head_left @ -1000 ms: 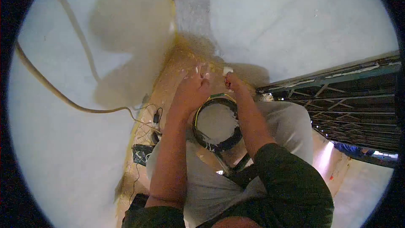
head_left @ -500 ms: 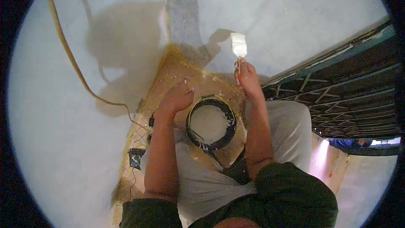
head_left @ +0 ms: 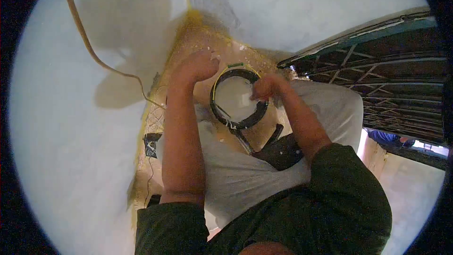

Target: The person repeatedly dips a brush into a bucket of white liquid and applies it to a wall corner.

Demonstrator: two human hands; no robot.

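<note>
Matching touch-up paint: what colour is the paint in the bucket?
White, in the black-rimmed bucket under the right hand; the head view shows it.

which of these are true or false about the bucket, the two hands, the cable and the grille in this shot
1. The right hand is over the paint bucket, at its rim. True.
2. The bucket holds red paint. False: what shows inside is white.
3. The left hand rests beside the bucket, on the yellowish ledge. True.
4. The cable runs down the wall on the right of the picture. False: it hangs on the left; a dark metal grille is on the right.
5. The right hand is raised against the wall. False: it is down at the bucket.
</note>
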